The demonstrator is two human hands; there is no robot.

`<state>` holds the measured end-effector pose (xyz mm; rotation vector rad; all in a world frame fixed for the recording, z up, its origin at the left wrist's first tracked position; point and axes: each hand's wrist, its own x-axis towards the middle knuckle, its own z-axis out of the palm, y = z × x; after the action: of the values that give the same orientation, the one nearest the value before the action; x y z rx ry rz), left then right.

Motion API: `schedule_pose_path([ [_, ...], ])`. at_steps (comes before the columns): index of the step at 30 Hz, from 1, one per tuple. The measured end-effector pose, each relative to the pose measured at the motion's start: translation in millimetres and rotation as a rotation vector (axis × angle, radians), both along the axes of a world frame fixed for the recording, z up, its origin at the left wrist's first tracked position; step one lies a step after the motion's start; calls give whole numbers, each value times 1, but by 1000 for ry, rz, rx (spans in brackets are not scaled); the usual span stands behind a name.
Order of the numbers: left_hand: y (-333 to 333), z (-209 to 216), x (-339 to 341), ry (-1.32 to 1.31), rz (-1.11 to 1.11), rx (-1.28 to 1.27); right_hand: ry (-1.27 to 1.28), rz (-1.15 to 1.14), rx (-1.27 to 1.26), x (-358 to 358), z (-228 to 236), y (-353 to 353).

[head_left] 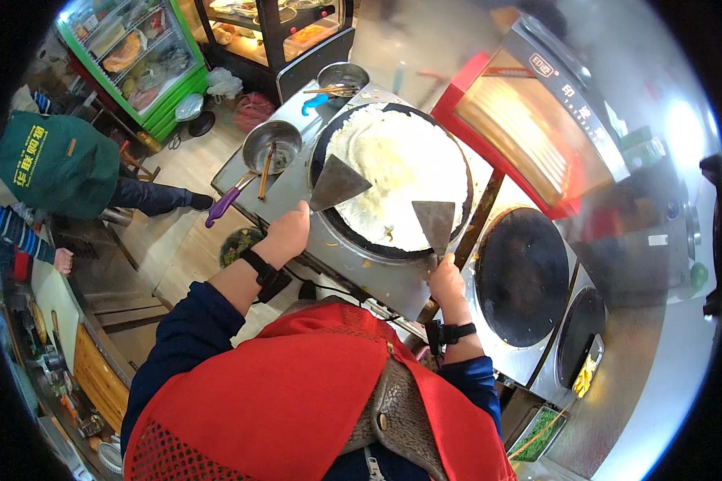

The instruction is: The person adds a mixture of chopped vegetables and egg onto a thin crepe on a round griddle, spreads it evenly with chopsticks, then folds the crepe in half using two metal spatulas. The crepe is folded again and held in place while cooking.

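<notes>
A large pale crepe (397, 164) covers most of the round black griddle (321, 156) in front of me. My left hand (290, 231) grips a wide triangular metal scraper (338, 184), its blade over the crepe's left edge. In my right hand (448, 282) is a second scraper (436, 220), held with its blade pointing away from me over the near right part of the crepe. Both handles are mostly hidden by my closed fingers. Whether the blades reach under the crepe, I cannot tell.
Left of the griddle stand a purple-handled pan (271, 148) and a metal bowl (343, 76). A red-framed warming case (529, 112) is at far right, near another black griddle (521, 276). A tray of chopped greens (540, 433) sits lower right. Someone in a green apron (60, 164) works at left.
</notes>
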<state>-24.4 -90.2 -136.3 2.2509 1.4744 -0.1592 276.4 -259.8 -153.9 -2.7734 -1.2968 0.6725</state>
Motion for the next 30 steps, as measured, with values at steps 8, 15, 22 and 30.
schedule_pose_path([
  [8,0,3,-2,-55,-17,38,1,-22,47,-1,1,-1],
  [15,3,5,1,-130,-52,196,-95,-16,135,5,28,10],
  [22,21,7,17,57,-59,20,-59,-25,-66,8,34,35],
  [30,21,5,16,61,-54,-20,-45,-13,-89,9,26,35],
])
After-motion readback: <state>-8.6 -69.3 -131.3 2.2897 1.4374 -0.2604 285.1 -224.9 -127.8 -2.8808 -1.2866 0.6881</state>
